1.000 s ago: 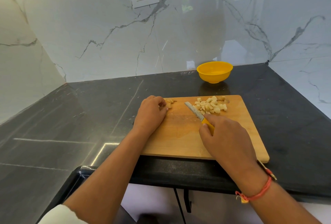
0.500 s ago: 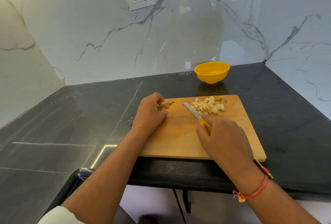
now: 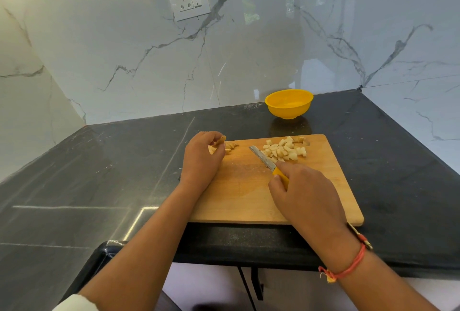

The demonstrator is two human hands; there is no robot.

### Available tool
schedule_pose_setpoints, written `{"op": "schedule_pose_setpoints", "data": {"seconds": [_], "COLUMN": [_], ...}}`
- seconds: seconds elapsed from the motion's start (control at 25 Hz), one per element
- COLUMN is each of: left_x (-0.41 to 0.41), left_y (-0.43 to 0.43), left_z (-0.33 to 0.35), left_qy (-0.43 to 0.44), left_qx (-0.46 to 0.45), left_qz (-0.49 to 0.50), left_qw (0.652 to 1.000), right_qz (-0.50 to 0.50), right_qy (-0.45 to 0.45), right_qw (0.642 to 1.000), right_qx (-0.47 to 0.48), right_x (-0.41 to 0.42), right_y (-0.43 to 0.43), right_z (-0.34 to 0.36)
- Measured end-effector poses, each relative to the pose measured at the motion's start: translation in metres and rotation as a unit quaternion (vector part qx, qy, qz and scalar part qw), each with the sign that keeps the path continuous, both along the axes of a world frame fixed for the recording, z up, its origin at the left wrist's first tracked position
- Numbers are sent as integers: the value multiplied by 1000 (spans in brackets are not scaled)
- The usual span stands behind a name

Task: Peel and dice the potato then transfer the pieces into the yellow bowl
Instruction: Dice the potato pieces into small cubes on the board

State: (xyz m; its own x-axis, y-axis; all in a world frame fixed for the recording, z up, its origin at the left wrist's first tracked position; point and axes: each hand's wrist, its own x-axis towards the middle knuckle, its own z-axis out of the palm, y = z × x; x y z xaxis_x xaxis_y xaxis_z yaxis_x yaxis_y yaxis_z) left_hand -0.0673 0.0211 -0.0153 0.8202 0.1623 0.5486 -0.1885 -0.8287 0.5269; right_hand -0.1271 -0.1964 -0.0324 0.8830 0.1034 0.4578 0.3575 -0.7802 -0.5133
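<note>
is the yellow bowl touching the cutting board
Apart. The head view shows a strip of dark countertop between the yellow bowl and the far edge of the cutting board.

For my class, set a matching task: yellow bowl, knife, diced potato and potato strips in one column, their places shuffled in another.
1 yellow bowl
2 knife
3 diced potato
4 potato strips

a piled on the cutting board
b in the right hand
c on the counter beyond the board
d in the left hand

Pairs: 1-c, 2-b, 3-a, 4-d
</note>
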Motion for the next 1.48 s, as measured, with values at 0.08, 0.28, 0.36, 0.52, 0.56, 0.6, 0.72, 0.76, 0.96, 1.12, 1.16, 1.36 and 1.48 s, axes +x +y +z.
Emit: {"op": "schedule_pose_setpoints", "data": {"seconds": [0.08,0.28,0.36,0.52,0.56,0.6,0.72,0.76,0.96,1.12,1.16,1.36,1.48], "left_x": [-6,-31,-36,-38,-39,-39,-39,-40,-39,-38,-37,-37,-37], "left_y": [-7,-37,-43,-41,-41,-41,-41,-41,-39,-39,-38,-36,-35], "left_z": [4,1,-4,-6,-7,-7,-8,-8,-7,-8,-8,-8,-9], "left_qy": [-35,61,97,107,106,104,103,105,114,124,124,120,117], "left_qx": [2,109,131,76,67,61,37,23,-16,-25,-26,-9,-2], "left_qz": [-21,-72,-81,-74,-72,-70,-63,-60,-52,-51,-52,-66,-73], "left_qw": [999,990,983,989,989,990,992,992,992,991,991,991,990], "right_qz": [-4,-18,-19,-5,1,8,23,23,25,20,19,26,30], "right_qy": [2,-2,-2,17,27,36,39,33,20,10,9,16,38], "right_qw": [1000,1000,1000,1000,999,999,999,999,999,998,997,994,991], "right_qx": [7,26,25,22,19,16,-3,-10,-31,-63,-70,-108,-126], "right_x": [-1,0,-1,-2,-3,-4,-12,-14,-17,-19,-19,-6,4], "right_y": [0,0,-1,-3,-4,-5,-6,-6,-2,-1,0,10,15], "right_z": [0,3,3,6,8,8,8,8,9,9,9,9,11]}}
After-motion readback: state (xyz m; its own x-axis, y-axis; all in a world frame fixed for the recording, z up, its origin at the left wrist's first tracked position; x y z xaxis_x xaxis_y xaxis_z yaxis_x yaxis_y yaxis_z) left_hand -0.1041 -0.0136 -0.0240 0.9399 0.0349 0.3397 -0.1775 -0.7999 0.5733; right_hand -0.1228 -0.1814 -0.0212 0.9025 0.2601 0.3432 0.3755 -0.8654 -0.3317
